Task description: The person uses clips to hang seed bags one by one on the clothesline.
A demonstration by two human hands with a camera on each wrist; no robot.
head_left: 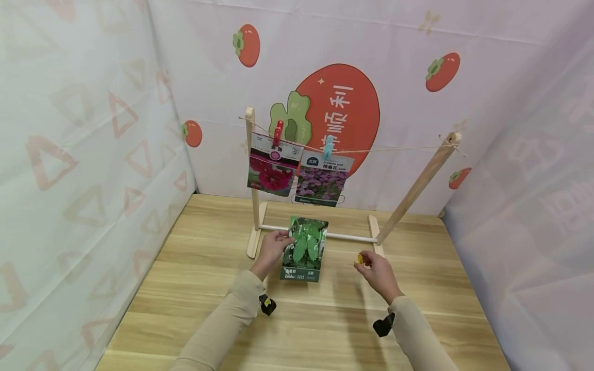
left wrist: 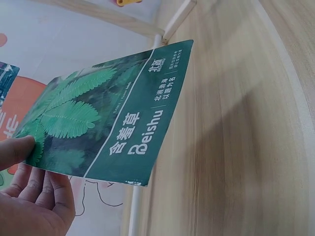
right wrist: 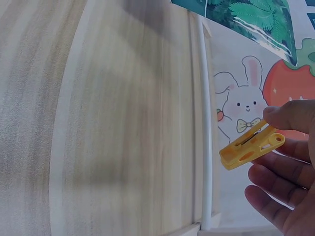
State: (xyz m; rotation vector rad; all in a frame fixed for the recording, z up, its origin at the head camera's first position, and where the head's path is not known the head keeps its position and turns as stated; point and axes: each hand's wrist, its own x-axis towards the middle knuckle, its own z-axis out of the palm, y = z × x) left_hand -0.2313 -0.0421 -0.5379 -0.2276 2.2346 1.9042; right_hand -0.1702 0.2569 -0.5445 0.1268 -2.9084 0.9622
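My left hand (head_left: 272, 251) pinches a green seed packet (head_left: 303, 250) by its left edge, thumb on the front and fingers behind. Leaves are printed on the packet, with a dark green band along its bottom, and it is held up over the table. Off to the right, my right hand (head_left: 378, 273) holds a yellow clothespin (right wrist: 251, 146) between thumb and fingers. Behind the hands a string (head_left: 394, 150) runs between two wooden posts. A red clothespin (head_left: 278, 133) and a light blue clothespin (head_left: 329, 147) fasten two flower seed packets to it, one magenta (head_left: 274, 167), one purple (head_left: 323, 180).
The rack has a left post (head_left: 255, 206), a slanting right post (head_left: 415, 190), wooden feet and a white crossbar (head_left: 350, 237) low over the wooden table (head_left: 209, 288). Printed cloth walls (head_left: 408, 31) enclose the back and both sides.
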